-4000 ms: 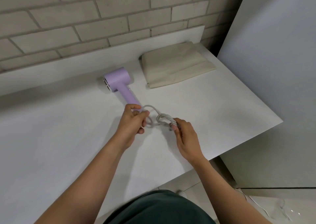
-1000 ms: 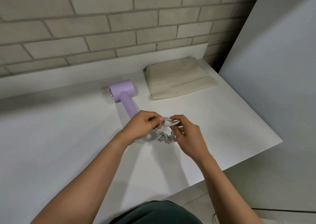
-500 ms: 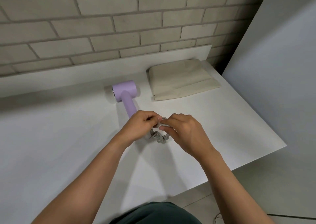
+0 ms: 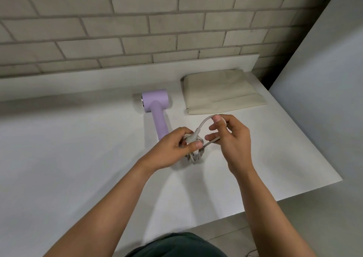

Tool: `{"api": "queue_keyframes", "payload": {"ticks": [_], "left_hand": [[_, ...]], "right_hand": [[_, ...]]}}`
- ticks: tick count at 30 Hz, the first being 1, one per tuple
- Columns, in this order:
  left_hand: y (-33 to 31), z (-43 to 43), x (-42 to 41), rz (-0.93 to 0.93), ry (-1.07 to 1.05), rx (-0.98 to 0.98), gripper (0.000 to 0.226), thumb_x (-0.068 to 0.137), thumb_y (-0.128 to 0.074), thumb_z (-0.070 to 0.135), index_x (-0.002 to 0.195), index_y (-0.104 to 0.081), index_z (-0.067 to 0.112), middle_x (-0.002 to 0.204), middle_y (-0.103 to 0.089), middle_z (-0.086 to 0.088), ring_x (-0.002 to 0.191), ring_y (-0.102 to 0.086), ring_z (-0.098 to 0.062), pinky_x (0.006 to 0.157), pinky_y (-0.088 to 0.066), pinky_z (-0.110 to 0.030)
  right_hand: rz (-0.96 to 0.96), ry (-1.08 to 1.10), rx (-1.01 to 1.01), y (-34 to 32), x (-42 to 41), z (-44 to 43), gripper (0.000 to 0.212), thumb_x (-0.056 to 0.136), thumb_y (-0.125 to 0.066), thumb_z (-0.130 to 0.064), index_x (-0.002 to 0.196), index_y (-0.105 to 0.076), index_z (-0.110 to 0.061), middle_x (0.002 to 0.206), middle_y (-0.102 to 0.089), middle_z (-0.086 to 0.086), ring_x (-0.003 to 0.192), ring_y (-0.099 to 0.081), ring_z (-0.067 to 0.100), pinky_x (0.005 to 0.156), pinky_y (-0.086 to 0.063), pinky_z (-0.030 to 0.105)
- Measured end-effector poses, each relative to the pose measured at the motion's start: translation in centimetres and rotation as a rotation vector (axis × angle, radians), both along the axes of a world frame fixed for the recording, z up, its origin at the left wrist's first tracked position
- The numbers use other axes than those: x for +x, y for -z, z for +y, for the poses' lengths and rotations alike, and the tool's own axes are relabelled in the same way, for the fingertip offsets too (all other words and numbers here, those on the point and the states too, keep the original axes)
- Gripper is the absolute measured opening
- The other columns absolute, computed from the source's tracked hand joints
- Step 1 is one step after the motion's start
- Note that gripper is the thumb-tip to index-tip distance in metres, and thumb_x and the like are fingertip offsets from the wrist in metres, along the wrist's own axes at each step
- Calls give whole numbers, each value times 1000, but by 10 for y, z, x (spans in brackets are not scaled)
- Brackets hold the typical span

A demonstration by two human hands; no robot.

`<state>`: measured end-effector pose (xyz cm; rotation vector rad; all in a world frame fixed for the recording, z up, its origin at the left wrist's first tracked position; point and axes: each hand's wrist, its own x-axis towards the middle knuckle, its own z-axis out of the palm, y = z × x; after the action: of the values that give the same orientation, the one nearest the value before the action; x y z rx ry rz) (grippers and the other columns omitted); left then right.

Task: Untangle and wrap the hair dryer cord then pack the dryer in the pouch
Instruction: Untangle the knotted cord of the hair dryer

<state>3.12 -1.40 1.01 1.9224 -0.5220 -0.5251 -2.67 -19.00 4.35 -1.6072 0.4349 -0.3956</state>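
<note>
Nearest, above the front part of the white bench [image 4: 78,168], the left hand [image 4: 170,150] has its fingers [image 4: 181,136] curled tight round the coiled grey cord [image 4: 194,156], thumb pressed on a pale plug-like piece. Just beside it, the right hand [image 4: 233,138] pinches a loop of the same cord between thumb and forefinger, the other fingers loosely bent. Beyond, the lilac hair dryer [image 4: 157,111] lies flat on the bench. Its handle's long axis runs near to far, the head is at the far end, and the barrel points left. Right of the head, apart from it, lies the beige pouch [image 4: 222,93], folded flat. Its inside is not visible. A brick wall [image 4: 137,21] stands behind.
</note>
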Motion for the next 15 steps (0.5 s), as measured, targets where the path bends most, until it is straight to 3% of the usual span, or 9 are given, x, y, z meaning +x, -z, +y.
{"api": "queue_keyframes", "payload": {"ticks": [4,7,11,13,15], "left_hand": [[-6,2,-2,-83,-21,36,40,99,-53,57,101,-66,19,89,-61,-1,73,-52,-5,72,-43,-22],[-9,4,-6,-108,-59,55,43,102,-45,55,84,-59,18,74,-52,11,67,-48,-2,66,-38,-16],[-8,6,-9,-123,-117,43,51,105,-41,53,78,-49,10,68,-44,11,64,-43,-7,66,-37,-23],[-8,6,-11,-135,-114,50,52,106,-40,52,78,-48,8,68,-43,8,64,-41,-8,67,-37,-27],[-7,7,-12,-166,-105,76,54,105,-40,54,77,-46,7,68,-43,8,64,-41,-7,67,-37,-27]], "right_hand": [[76,-26,49,5,4,0,20,103,-63,-30,103,-71,-12,88,-73,9,68,-77,29,71,-64,40],[138,-69,31,8,5,-3,19,104,-61,-29,105,-71,-13,91,-73,10,69,-78,28,70,-63,40],[174,-109,22,9,5,-2,22,105,-58,-32,102,-70,-13,90,-73,11,67,-78,28,67,-62,36],[181,-113,-125,15,6,0,20,106,-56,-31,109,-69,-16,100,-74,10,68,-78,22,71,-63,37],[133,-130,-503,22,7,-2,28,106,-56,-28,133,-63,-22,126,-67,1,88,-75,12,85,-58,32]]}}
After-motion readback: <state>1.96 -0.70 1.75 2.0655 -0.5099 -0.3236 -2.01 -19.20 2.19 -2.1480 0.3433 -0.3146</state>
